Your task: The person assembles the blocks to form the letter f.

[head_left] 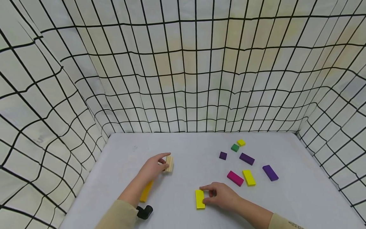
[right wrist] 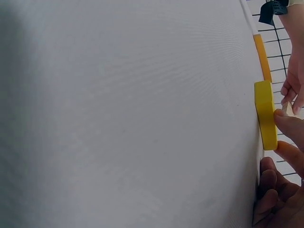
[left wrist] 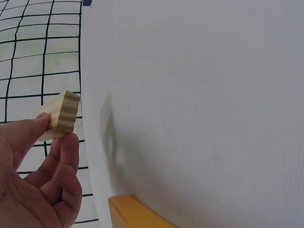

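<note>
Sleeves (head_left: 118, 216), head view: being seen nearest the camera, at the bottom edge.
Left hand (head_left: 152, 168): wood block (head_left: 169, 163) is being pinched, left part of white table (head_left: 188, 149); table contact can't be told.
Orange block (head_left: 146, 191): being partly hidden by the left forearm.
Right hand (head_left: 222, 196): held yellow block (head_left: 200, 200) is being pinched narrowly between thumb and finger, near side, well apart from the wood block.
Right-side blocks: magenta block (head_left: 235, 178), spare yellow block (head_left: 249, 178) and purple block (head_left: 270, 172) are not being touched.
Left wrist view: wood block's grained end is being shown beyond the thumb.
Right wrist view: held yellow block is being gripped at one end; table contact unclear.
Step (judged): one block per hand is being positioned; neither is being released.
Next move (judged): steady pinch is being called for, block angles being settled before any release.
</note>
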Available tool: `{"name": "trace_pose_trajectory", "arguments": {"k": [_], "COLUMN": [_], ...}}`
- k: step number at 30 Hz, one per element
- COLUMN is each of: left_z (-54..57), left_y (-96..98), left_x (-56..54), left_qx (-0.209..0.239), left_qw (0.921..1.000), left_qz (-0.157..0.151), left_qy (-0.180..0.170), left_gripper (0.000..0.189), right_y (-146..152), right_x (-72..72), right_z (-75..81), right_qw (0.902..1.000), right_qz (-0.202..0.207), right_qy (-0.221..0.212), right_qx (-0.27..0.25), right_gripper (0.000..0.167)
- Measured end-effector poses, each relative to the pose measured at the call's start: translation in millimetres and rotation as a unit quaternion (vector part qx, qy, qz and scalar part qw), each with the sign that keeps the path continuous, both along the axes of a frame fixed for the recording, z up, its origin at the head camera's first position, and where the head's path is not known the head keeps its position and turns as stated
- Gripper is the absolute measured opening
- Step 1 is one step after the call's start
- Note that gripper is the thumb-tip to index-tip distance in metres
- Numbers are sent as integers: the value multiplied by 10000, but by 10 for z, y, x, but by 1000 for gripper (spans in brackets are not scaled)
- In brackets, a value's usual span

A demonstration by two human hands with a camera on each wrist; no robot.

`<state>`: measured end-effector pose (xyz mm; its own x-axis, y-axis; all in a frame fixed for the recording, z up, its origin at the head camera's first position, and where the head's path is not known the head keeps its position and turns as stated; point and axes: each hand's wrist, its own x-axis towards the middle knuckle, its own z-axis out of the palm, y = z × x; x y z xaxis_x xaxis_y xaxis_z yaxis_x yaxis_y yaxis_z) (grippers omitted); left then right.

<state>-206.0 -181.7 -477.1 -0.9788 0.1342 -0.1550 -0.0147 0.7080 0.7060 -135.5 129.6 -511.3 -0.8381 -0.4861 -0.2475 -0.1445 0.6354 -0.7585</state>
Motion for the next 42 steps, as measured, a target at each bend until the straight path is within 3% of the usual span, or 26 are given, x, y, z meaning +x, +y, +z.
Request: {"name": "trace_pose_trajectory", "arguments": {"k": [19,33,42], "left_z": [-144,-256,-234], "left_y": [527,869,950], "left_x": [148,290,344], "left_qx": [518,443,65], "left_qw": [9979,9963,9978], "left_qz": [-295,-646,-633], "left_qy": [-272,-356,-206], "left_gripper": [49,44,42], "right_y": [-17,-29,-13], "right_x": [-7,17,21], "right_z": [4,-34,8], "right_qw": [10000,9997,9996], "right_qz": [21,-53,-39], "right_qy": [56,207,266], "right_qx": [76,102,88], "right_gripper": [47,58,59]}}
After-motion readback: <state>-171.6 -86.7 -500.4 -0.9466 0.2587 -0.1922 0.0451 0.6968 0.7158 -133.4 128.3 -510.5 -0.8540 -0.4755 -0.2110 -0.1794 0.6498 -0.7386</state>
